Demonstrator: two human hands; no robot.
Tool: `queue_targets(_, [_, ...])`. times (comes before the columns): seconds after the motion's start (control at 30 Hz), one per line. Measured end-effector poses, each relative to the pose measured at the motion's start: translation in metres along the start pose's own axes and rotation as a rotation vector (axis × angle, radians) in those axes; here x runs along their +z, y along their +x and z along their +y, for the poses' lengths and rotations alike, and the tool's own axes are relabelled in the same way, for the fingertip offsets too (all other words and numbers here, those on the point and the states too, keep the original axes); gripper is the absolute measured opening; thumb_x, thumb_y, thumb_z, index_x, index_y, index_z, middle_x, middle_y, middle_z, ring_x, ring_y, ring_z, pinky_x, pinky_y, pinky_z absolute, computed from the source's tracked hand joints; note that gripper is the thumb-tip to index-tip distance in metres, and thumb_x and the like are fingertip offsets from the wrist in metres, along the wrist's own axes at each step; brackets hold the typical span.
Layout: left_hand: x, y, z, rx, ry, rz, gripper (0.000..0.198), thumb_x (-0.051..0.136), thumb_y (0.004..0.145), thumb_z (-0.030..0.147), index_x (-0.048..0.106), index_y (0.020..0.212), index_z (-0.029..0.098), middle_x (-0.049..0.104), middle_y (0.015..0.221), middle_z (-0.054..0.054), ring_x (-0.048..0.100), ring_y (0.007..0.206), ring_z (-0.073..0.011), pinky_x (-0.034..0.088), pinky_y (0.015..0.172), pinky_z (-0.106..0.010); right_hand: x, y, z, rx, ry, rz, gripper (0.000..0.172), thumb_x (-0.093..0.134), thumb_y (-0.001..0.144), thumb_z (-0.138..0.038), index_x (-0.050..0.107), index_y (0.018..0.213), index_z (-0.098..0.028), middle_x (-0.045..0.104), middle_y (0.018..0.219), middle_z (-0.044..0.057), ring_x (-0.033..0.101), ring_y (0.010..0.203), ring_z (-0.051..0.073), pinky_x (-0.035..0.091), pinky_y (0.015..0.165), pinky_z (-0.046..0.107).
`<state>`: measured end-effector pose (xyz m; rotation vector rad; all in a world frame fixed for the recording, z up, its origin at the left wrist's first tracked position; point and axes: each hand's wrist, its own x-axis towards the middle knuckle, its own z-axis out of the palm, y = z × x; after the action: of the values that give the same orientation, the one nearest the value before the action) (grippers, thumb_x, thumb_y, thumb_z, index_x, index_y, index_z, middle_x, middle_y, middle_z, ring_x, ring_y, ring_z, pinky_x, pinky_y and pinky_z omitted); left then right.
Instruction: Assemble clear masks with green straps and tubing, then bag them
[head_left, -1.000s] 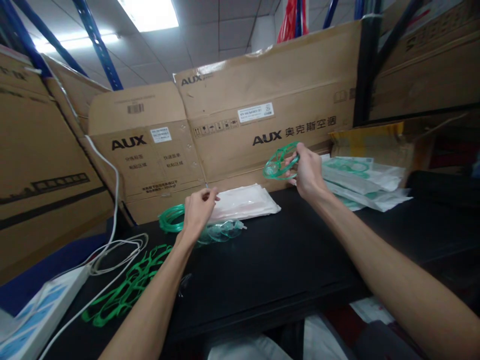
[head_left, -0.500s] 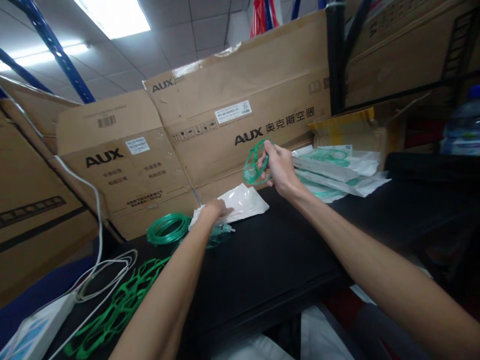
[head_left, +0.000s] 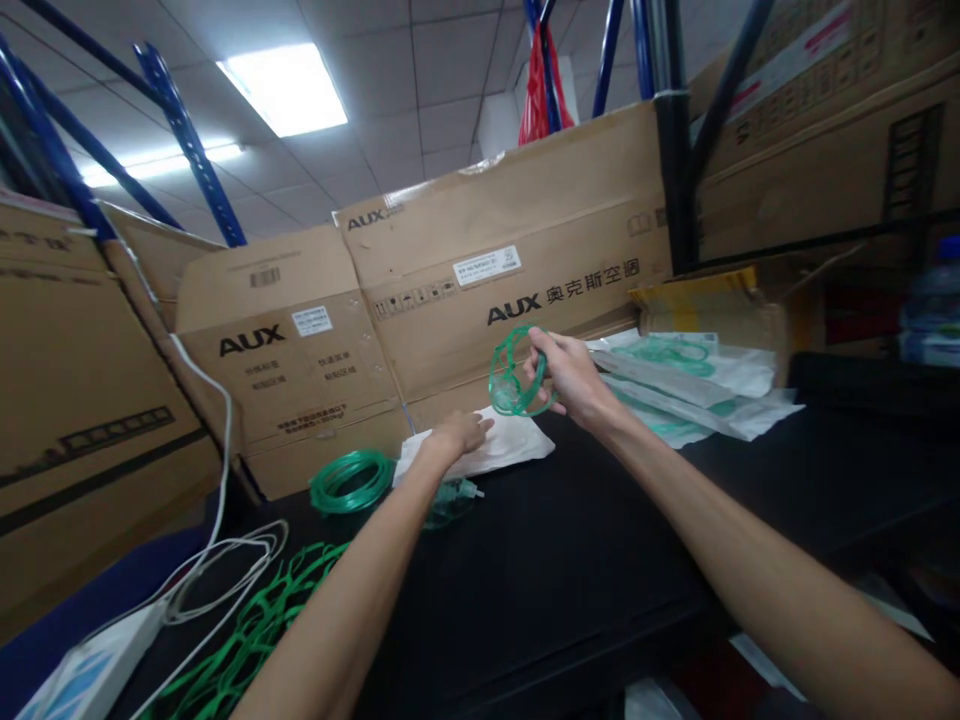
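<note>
My right hand (head_left: 564, 372) is closed on a green strap (head_left: 501, 372), held up in the air in a loop with a clear, mask-like part inside. Over the near side of a white pouch (head_left: 517, 440) is my left hand (head_left: 463, 432), its fingers stretched out; whether they press on it is hard to see. Below that hand lies a clear greenish mask (head_left: 448, 505) with a pale connector, partly hidden by my wrist. A coil of green tubing (head_left: 351, 482) sits to the left. Behind my left forearm spreads a heap of netted green straps (head_left: 262, 625).
Several clear-and-white packets (head_left: 697, 385) with green contents are stacked on the right of the black table (head_left: 555, 570). Large cardboard boxes (head_left: 442, 345) wall the back. A white power strip (head_left: 97, 660) with a looped cable occupies the left, and a bottle (head_left: 934, 310) stands far right.
The view has tilted up, so everything sits lower in the picture. My left hand's fingers have lifted a little over the pouch. My right hand still holds the green strap, turned slightly.
</note>
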<state>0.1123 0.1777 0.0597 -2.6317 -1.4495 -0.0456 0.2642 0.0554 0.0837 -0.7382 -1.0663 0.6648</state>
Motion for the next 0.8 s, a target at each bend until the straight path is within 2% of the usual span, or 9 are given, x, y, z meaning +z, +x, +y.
queue_targets(0.13, [-0.031,-0.051,-0.018,0.034,-0.259,0.205,0.031,0.056,0.102,0.040,0.066,0.122,0.019,0.068,0.127,-0.011,0.064,0.118,-0.0266,0.051,0.100,-0.046,-0.001,-0.018,-0.023,0.110,0.035,-0.165,0.034,0.049,0.100,-0.035,0.049,0.070,-0.019,0.056,0.054,-0.006,0.038,0.023,0.005,0.016,0.020,0.013])
queue_targets(0.23, [-0.035,-0.106,-0.026,0.052,-0.468,0.300,0.056,0.022,0.108,0.046,0.067,0.127,0.019,0.072,0.127,-0.011,0.066,0.118,-0.0257,0.051,0.099,-0.034,-0.001,-0.041,-0.031,0.217,0.049,-0.311,0.037,0.052,0.098,-0.041,0.050,0.068,-0.019,0.056,0.052,-0.005,0.034,0.021,0.005,0.015,0.019,0.014])
queue_targets(0.3, [-0.027,-0.142,-0.026,0.065,-0.616,0.264,0.074,0.011,0.105,0.058,0.068,0.126,0.015,0.076,0.116,-0.010,0.072,0.104,-0.0256,0.055,0.090,-0.034,0.000,-0.057,-0.027,0.315,0.094,-0.418,0.039,0.053,0.098,-0.046,0.049,0.069,-0.019,0.056,0.051,-0.005,0.035,0.022,0.005,0.016,0.020,0.013])
queue_targets(0.33, [-0.020,-0.158,-0.026,0.077,-0.787,0.198,0.076,0.017,0.103,0.065,0.069,0.124,0.015,0.077,0.112,-0.010,0.071,0.101,-0.0267,0.055,0.090,-0.035,0.000,-0.066,-0.022,0.358,0.121,-0.459,0.040,0.053,0.098,-0.047,0.049,0.070,-0.019,0.056,0.051,-0.005,0.037,0.023,0.004,0.017,0.021,0.012])
queue_targets(0.4, [-0.008,-0.183,-0.026,0.062,-0.883,0.139,0.070,0.031,0.098,0.071,0.071,0.118,0.017,0.077,0.107,-0.007,0.069,0.101,-0.0266,0.053,0.092,-0.035,0.001,-0.082,-0.010,0.433,0.153,-0.490,0.040,0.054,0.098,-0.049,0.049,0.071,-0.019,0.055,0.050,-0.006,0.037,0.024,0.004,0.018,0.022,0.011])
queue_targets(0.5, [0.003,-0.204,-0.029,0.008,-0.846,0.089,0.060,0.050,0.091,0.071,0.071,0.112,0.019,0.075,0.100,-0.005,0.067,0.094,-0.0249,0.052,0.084,-0.031,-0.001,-0.104,0.009,0.563,0.076,-0.443,0.041,0.054,0.097,-0.052,0.047,0.072,-0.021,0.054,0.051,-0.007,0.034,0.025,0.004,0.017,0.022,0.012])
queue_targets(0.6, [0.006,-0.209,-0.033,0.012,-0.777,0.005,0.056,0.051,0.089,0.071,0.071,0.101,0.020,0.073,0.090,-0.002,0.066,0.084,-0.0225,0.048,0.072,-0.027,-0.005,-0.119,0.022,0.671,-0.124,-0.455,0.040,0.051,0.097,-0.055,0.051,0.078,-0.021,0.057,0.056,-0.005,0.039,0.028,0.006,0.022,0.022,0.013])
queue_targets(0.7, [0.009,-0.208,-0.033,0.008,-0.684,-0.066,0.056,0.048,0.091,0.072,0.068,0.085,0.021,0.070,0.075,0.000,0.064,0.071,-0.0207,0.042,0.062,-0.026,-0.011,-0.123,0.031,0.536,-0.536,-0.505,0.034,0.050,0.098,-0.051,0.060,0.090,-0.019,0.062,0.063,-0.002,0.051,0.038,0.011,0.040,0.031,0.021])
queue_targets(0.8, [0.013,-0.206,-0.027,-0.066,-0.531,-0.069,0.058,0.045,0.092,0.072,0.068,0.073,0.023,0.068,0.063,-0.002,0.064,0.063,-0.0220,0.038,0.059,-0.028,-0.016,-0.123,0.033,0.080,-0.995,-0.431,0.026,0.057,0.096,-0.035,0.067,0.110,-0.015,0.068,0.082,0.007,0.069,0.071,0.022,0.059,0.068,0.037])
